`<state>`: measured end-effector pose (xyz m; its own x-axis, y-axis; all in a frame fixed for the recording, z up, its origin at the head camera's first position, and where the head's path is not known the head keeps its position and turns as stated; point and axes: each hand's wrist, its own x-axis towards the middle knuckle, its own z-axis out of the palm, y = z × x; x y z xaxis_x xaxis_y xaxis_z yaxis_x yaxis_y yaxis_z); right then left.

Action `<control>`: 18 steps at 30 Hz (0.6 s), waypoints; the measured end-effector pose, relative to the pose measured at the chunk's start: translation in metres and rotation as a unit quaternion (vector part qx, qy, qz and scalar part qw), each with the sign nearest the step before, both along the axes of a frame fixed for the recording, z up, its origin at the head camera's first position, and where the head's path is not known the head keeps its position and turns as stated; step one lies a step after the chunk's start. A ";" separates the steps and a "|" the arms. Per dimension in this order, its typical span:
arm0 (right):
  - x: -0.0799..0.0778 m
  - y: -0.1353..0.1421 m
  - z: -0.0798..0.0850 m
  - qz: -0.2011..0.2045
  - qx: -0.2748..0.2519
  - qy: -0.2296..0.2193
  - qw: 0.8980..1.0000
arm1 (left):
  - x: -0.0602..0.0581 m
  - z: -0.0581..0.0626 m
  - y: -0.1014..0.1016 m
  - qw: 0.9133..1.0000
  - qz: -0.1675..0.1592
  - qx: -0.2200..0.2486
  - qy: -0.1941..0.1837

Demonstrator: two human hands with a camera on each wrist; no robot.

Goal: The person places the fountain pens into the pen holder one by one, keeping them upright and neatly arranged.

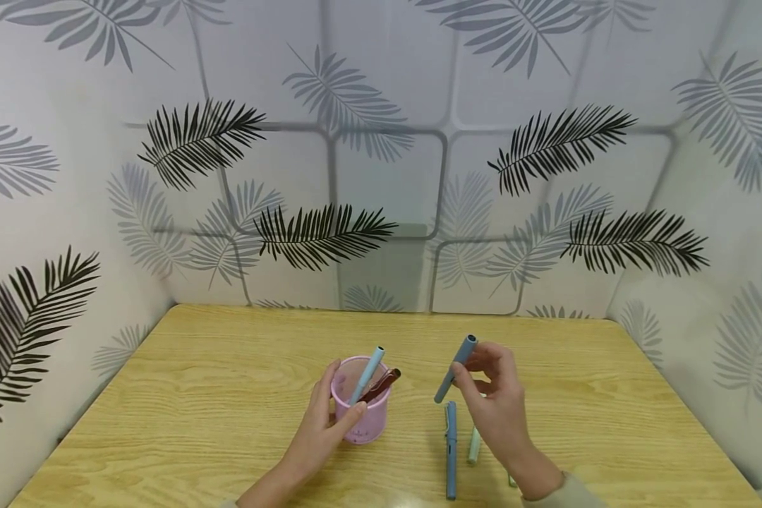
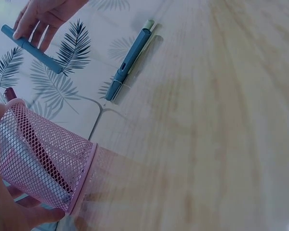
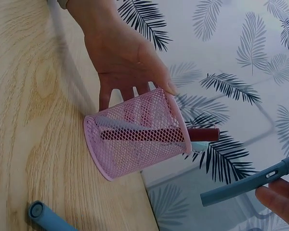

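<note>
My left hand (image 1: 314, 437) grips a pink mesh pen holder (image 1: 365, 427), thumb at its rim and fingers round the far side. The holder stands upright on the table. A light blue pen (image 1: 367, 375) and a dark red pen (image 1: 382, 385) lean inside it, their ends above the rim. To the right of the holder, my right hand (image 1: 500, 409) pinches a blue-grey pen (image 1: 455, 370) between thumb and fingers. That pen is tilted in the air, apart from the holder; its lower end is bare in the right wrist view (image 3: 226, 192).
Another blue-grey pen (image 1: 451, 451) lies on the wooden table (image 1: 184, 395), below the right hand. Beside it lies a pale green pen (image 1: 475, 447), partly hidden by that hand. A small green end (image 1: 512, 482) shows near the wrist. Leaf-patterned cloth (image 1: 381, 275) surrounds the table's back and sides.
</note>
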<state>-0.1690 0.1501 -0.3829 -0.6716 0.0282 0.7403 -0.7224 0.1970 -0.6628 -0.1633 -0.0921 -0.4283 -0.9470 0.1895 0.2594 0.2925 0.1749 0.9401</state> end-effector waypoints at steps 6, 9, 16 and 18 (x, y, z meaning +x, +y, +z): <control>0.005 -0.012 0.010 0.004 0.000 0.005 1.000 | -0.003 -0.006 -0.001 1.000 0.000 0.003 0.001; 0.004 -0.017 0.010 0.015 -0.001 0.015 1.000 | -0.009 -0.018 -0.002 1.000 0.003 0.008 -0.001; -0.007 -0.023 -0.004 0.047 -0.011 0.027 0.998 | -0.018 -0.035 -0.004 1.000 0.005 0.006 0.004; -0.008 -0.024 -0.006 0.050 -0.010 0.030 0.998 | -0.019 -0.036 -0.004 1.000 0.004 0.007 0.006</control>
<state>-0.1772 0.1259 -0.3888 -0.6265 -0.0218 0.7791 -0.7762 0.1082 -0.6212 -0.1819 -0.0964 -0.4641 -0.9456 0.1774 0.2728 0.3018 0.1648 0.9390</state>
